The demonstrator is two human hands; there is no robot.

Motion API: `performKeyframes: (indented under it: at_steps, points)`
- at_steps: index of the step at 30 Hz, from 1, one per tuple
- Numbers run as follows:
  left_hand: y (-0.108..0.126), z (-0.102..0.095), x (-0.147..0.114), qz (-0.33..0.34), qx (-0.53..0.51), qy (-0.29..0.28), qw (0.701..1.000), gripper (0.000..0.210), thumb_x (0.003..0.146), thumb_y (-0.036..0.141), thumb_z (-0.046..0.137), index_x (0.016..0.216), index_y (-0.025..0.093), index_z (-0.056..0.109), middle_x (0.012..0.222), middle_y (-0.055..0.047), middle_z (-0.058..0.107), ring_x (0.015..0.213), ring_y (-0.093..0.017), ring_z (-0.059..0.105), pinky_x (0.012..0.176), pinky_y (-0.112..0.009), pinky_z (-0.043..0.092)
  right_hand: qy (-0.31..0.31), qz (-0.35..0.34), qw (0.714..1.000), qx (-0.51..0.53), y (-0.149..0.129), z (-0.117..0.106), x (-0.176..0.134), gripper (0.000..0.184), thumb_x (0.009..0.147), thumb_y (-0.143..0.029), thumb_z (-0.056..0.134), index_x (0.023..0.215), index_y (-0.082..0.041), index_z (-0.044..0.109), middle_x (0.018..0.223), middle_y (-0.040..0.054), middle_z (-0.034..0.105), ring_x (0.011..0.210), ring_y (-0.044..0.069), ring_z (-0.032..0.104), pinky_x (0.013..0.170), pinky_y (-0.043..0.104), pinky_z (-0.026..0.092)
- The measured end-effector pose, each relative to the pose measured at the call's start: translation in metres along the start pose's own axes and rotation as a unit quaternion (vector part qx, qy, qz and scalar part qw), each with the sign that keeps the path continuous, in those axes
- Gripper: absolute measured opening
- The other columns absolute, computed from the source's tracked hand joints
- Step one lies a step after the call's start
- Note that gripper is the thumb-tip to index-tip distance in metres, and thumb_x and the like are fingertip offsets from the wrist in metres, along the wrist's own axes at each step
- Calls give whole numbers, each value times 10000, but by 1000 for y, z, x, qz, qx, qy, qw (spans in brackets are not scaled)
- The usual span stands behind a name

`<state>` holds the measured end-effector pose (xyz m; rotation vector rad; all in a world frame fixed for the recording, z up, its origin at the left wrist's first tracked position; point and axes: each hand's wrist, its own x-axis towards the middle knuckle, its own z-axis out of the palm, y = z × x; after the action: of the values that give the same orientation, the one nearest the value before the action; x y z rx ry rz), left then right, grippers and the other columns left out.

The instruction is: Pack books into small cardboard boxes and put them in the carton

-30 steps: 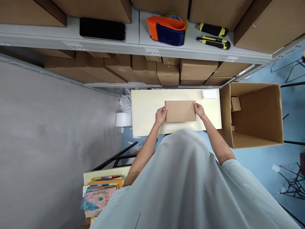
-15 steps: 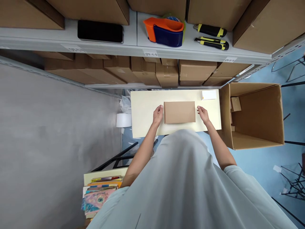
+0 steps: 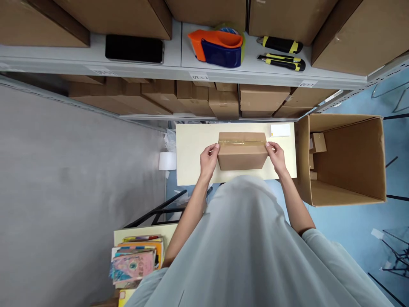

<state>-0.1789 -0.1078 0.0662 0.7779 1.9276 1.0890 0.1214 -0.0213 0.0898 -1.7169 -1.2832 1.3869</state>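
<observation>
A closed brown cardboard box (image 3: 243,158) is at the middle of the cream table (image 3: 188,155), tilted so that its front side shows. Clear tape (image 3: 241,142) runs along the seam on its top. My left hand (image 3: 208,159) grips the box's left end with thumb and fingers. At the opposite end, my right hand (image 3: 276,157) pinches the right edge near the tape. Whether the box's underside touches the table cannot be seen. A small white box (image 3: 280,130) lies beyond my right hand at the table's far edge.
A large open carton (image 3: 348,157) with several small boxes inside stands at the table's right. Above, a shelf (image 3: 179,72) bears a phone (image 3: 134,49), a tape dispenser (image 3: 220,50) and two box cutters (image 3: 281,55). Books (image 3: 137,260) are stacked at lower left.
Both hands have closed on the ends of the cardboard box, which they were beside before. The box has turned, so its taped seam now shows on top. The view has shifted slightly.
</observation>
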Motion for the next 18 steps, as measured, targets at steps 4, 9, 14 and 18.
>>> performKeyframes:
  at_steps: [4, 9, 14, 18]
  points:
    - [-6, 7, -3, -41, -30, 16, 999, 583, 874, 652, 791, 1220, 182, 776, 1247, -146, 774, 1072, -265, 739, 987, -412, 605, 22, -5, 999, -38, -1, -2, -8, 647, 856, -798, 712, 1120, -207, 722, 1100, 122, 778, 1017, 293, 736, 901, 433, 621]
    - [-31, 25, 0, -87, 29, 13, 996, 537, 793, 566, 854, 1139, 167, 757, 1150, -132, 750, 992, -244, 731, 954, -410, 604, 20, 19, 997, -78, 20, 4, 3, 646, 728, -818, 788, 996, -242, 672, 1017, 93, 760, 953, 299, 738, 901, 454, 604]
    - [-49, 31, -7, -102, 45, -2, 994, 516, 728, 509, 898, 1085, 185, 716, 1024, -85, 740, 925, -226, 722, 918, -396, 595, -32, 38, 996, -70, 47, -4, 10, 674, 653, -854, 803, 918, -263, 618, 962, 59, 739, 850, 256, 717, 862, 446, 614]
    - [-52, 27, -9, -102, 2, -37, 994, 548, 725, 549, 899, 1087, 184, 708, 1116, -130, 770, 1012, -252, 739, 921, -396, 600, -49, 43, 995, -76, 52, -10, 11, 680, 640, -837, 823, 937, -253, 641, 1003, 83, 762, 912, 270, 732, 874, 442, 614]
